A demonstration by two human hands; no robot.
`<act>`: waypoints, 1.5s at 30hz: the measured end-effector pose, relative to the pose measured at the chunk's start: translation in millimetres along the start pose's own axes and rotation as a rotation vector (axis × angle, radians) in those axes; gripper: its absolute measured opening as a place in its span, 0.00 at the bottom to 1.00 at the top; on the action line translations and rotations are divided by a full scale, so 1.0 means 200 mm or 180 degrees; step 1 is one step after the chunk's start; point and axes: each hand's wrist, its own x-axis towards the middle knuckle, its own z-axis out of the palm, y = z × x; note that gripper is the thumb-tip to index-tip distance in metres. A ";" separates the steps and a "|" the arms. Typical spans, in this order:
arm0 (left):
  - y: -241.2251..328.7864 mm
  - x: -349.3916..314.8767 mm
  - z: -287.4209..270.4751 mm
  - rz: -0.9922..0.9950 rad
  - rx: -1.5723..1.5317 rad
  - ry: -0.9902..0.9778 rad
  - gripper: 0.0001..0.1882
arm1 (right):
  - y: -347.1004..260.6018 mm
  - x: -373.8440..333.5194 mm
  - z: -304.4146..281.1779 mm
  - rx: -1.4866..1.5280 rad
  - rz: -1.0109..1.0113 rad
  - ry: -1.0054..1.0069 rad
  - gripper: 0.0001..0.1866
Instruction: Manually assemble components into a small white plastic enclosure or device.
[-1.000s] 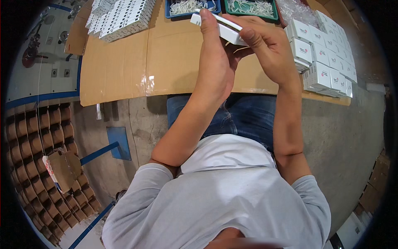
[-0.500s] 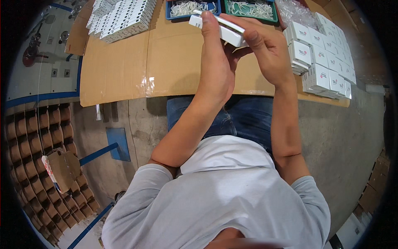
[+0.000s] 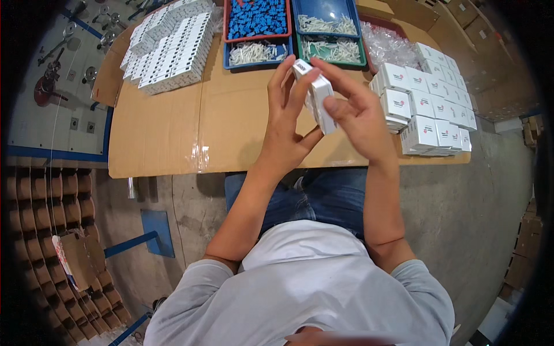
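A flat white box [image 3: 322, 95] with a dark printed mark on its upper end is held tilted between my two hands, above the cardboard-covered table [image 3: 231, 127]. My left hand [image 3: 287, 118] grips it from the left, fingers at its upper end and thumb low near its bottom. From the other side, my right hand [image 3: 360, 118] has its thumb on the box's right face and its fingers reaching over the top. The box's left face is mostly hidden behind my left fingers.
White boxes [image 3: 179, 52] stand in rows at the back left; more white boxes [image 3: 424, 106] are stacked at the right. Trays of blue pieces [image 3: 257, 17] and white pieces [image 3: 251, 53] sit at the back. A red tray holds clear plastic bags [image 3: 389, 46].
The white box has turned from lying crosswise to standing steeply tilted, and my grip has shifted around it. The view has tipped up, showing more of the back trays.
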 end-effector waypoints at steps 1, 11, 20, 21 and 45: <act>0.00 0.00 0.00 0.0035 -0.0016 0.0014 0.54 | -0.01 0.00 0.01 -0.0065 0.0077 0.0083 0.30; -0.07 -0.07 -0.08 -0.1303 -0.0745 -0.0554 0.58 | 0.03 0.00 -0.02 -0.0390 -0.0420 -0.0149 0.41; 0.06 0.01 -0.02 -0.2612 -0.3162 0.0396 0.31 | 0.08 0.02 0.02 -0.1603 -0.1166 -0.0302 0.43; 0.08 0.01 -0.01 -0.2620 -0.3161 0.0421 0.31 | 0.11 0.02 0.02 -0.1670 -0.1304 -0.0280 0.41; 0.13 -0.03 0.15 -0.2160 -0.2969 0.1296 0.25 | 0.25 0.01 0.10 -0.1710 -0.1745 -0.0078 0.33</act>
